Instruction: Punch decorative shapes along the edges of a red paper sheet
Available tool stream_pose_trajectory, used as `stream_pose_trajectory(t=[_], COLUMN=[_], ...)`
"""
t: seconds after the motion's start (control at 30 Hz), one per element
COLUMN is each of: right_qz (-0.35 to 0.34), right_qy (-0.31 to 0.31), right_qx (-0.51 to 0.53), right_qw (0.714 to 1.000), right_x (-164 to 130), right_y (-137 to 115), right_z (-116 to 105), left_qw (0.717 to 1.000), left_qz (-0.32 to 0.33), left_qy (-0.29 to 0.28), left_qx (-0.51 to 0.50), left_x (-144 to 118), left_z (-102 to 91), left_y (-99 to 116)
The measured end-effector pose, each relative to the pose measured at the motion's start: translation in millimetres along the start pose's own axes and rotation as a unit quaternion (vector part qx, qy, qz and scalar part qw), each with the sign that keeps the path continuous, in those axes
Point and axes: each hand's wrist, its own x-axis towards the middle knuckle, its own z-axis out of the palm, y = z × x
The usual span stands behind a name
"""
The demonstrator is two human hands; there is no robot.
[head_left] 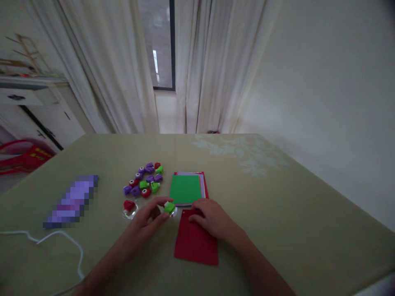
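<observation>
Lying at far left on the olive surface: a white cord, looped toward the near edge, and past it a blurred purple patch, long axis running near-left to far-right. Scattered further right, well clear of both hands: a cluster of small punches in purple, green and red, and nearer, alone, a red punch on a clear base.

Reaching in from the near left, the left hand, fingers curled and pinching a green punch between thumb and fingertips. Sitting right at the far-left corner of the red sheet, touching or almost touching its edge; cannot tell whether the corner is inside the slot. Pinned flat under the right hand, that sheet, palm down, fingers spread and resting on the far part, not gripping anything. Running away from the body, the sheet's long axis, with the punch just left of the right fingertips, between the two hands, the left one on it.

Stacked just beyond both hands: a paper pile, green on top, red and pale edges showing at its right side. Farther back, curtains and a window.
</observation>
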Motion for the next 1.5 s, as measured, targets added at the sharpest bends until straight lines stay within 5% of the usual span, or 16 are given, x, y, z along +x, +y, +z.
stream_pose_trajectory(t=[0.27, 0.53, 0.7, 0.87, 1.0, 1.13, 1.33, 1.5], right_qz=[-0.009, -0.004, 0.007, 0.005, 0.006, 0.016, 0.012, 0.03], right_qy=[0.001, 0.011, 0.013, 0.023, 0.027, 0.028, 0.063, 0.074], right_qx=[-0.004, -0.006, 0.002, 0.01, 0.01, -0.002, -0.011, -0.01], right_qw=[1.0, 1.0, 1.0, 1.0, 1.0, 0.999, 0.998, 0.997], right_x=[1, 0, 1, 2, 2, 4, 6, 9], right_y=[8, 4, 3, 6, 7, 4, 3, 7], right_z=[-2, -7, -7, -4, -2, -1, 5, 6], left_qw=[0.961, 0.952, 0.905, 0.889, 0.89, 0.883, 0.816, 0.842], left_qz=[0.086, -0.007, -0.074, -0.099, -0.031, 0.0, -0.135, -0.19], left_qy=[-0.042, 0.103, 0.202, 0.224, 0.205, 0.146, 0.085, 0.018], left_qx=[0.26, 0.288, 0.367, 0.387, 0.406, 0.446, 0.555, 0.504], left_x=[-25, -98, -107, -121, -132, -105, -22, -6], left_z=[-1.7, -19.7, -28.7, -26.0, -16.9, -13.9, -34.9, -42.8], left_y=[4, -41, -47, -52, -51, -22, 39, 32])
